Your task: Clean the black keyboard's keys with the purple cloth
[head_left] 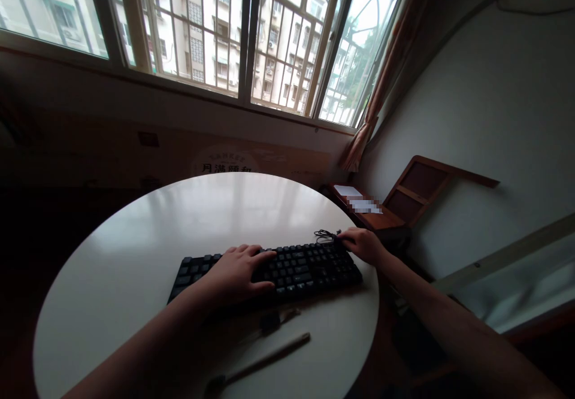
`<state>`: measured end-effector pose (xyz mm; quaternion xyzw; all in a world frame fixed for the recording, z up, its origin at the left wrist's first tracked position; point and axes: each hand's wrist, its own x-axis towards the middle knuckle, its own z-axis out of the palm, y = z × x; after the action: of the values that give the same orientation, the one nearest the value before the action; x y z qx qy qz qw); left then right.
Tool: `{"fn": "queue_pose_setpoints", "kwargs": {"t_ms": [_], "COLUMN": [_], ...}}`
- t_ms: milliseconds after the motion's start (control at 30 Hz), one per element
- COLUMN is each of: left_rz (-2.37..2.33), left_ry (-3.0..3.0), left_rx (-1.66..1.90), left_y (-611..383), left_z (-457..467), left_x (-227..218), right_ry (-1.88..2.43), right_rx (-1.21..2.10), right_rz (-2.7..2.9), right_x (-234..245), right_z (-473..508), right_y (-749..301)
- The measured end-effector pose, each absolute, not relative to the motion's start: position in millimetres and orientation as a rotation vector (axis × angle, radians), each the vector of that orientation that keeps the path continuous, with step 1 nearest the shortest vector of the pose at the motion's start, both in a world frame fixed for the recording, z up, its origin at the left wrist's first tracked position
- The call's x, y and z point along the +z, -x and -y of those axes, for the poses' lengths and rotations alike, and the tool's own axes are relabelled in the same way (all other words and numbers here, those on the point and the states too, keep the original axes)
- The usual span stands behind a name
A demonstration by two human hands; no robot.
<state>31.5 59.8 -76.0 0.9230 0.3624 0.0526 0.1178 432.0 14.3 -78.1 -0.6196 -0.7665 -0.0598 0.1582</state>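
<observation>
A black keyboard (296, 270) lies at a slight angle on the round white table. My left hand (240, 270) rests across its left half, fingers spread and thumb apart, covering many of the keys. At the keyboard's far right corner, my right hand (363, 244) has its fingertips pinched together beside a bundled black cable (324, 235). What sits between those fingertips is too small and dark to tell. Nearer to me lie a long thin-handled brush-like tool (269, 358) with a dark end and a smaller dark tool (270, 321) with a light tip.
The round white table's (148, 225) edge curves close past the right hand. Beyond it stands a wooden chair (415, 192) with papers (359, 200) on its seat. A barred window (247, 33) and a tied curtain (372, 99) are behind.
</observation>
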Motion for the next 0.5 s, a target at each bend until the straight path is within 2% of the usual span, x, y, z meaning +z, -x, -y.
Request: {"fn": "queue_pose_setpoints", "kwargs": {"t_ms": [133,500], "left_rz": [-1.053,-1.056], "left_ry": [-2.704,-2.705], "left_rx": [0.165,0.210], "left_y": [-32,-33], "left_z": [-62,-64], "left_x": [-79,-82], "right_ry": [1.738,1.735], "right_rx": [-0.089,-0.100], "right_rz": [2.260,2.423], "right_x": [-91,-85], "right_z": [3,60], "right_y": [-430,-419]}}
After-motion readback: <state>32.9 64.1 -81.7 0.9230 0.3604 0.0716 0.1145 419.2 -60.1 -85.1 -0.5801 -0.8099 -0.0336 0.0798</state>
